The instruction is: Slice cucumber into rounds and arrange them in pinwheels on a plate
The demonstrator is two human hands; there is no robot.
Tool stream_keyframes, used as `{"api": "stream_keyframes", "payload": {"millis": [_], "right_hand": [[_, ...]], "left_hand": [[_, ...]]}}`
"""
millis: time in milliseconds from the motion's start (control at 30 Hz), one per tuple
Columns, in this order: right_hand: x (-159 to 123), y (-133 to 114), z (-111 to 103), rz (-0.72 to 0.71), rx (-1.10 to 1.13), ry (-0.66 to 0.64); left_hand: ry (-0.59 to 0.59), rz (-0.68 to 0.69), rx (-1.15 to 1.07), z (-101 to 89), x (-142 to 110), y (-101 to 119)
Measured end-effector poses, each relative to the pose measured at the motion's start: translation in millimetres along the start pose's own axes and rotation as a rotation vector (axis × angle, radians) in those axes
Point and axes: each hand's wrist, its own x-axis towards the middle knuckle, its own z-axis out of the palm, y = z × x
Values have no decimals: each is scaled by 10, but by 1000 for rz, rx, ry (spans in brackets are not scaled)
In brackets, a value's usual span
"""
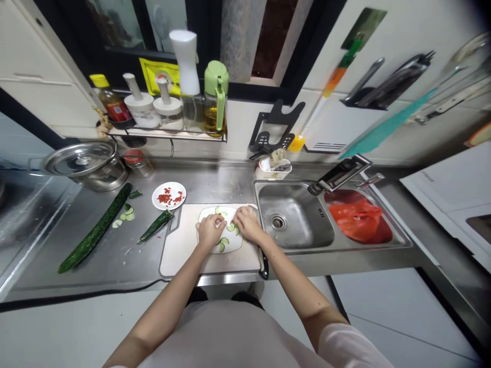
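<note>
A white plate (230, 244) with cucumber slices (221, 210) lies on a pale cutting board (180, 250) at the counter's front. Both my hands rest over the plate. My left hand (209, 231) has its fingers curled down onto the slices at the plate's left half. My right hand (248, 224) sits at the plate's right half, fingers bent and pinching at a slice. Whether either hand grips a slice is hidden by the fingers. A black-handled knife (263, 265) lies along the board's right edge under my right forearm.
A long cucumber (95, 231) and a short cucumber piece (156, 225) lie left of the board, with loose slices (126, 215). A small plate of red chilli bits (169, 196) stands behind. A steel pot (85, 164) is far left, a sink (293, 220) with a red bag (358, 221) right.
</note>
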Motion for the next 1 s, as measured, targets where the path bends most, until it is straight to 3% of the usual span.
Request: {"api": "stream_keyframes", "payload": {"millis": [267, 1000], "right_hand": [[-120, 83, 93, -65, -93, 8], [-84, 135, 191, -125, -213, -15]], "left_hand": [[-111, -20, 106, 166, 21, 80], [-161, -8, 203, 383, 91, 114]]}}
